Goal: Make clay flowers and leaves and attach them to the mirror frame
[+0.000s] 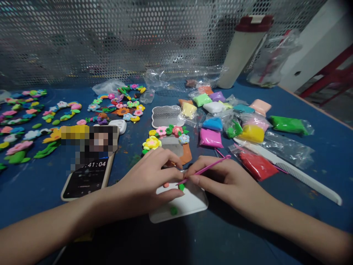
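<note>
My right hand pinches a thin pink modelling tool, its tip slanting down to a small green clay piece on a white board. Over the board's left side rests my left hand, thumb and forefinger apart, fingertips close to my right fingertips. Between them lies a small salmon-coloured clay bit. Nearer me on the board is a green clay lump. Just beyond my hands is a mirror framed with clay flowers and a brown clay strip; my left hand partly hides it.
A phone lies left, near several clay flower pieces. An undecorated white-framed mirror is behind. To the right are bagged clay packs, including a red pack, and a white comb. A tumbler stands by the perforated metal panel.
</note>
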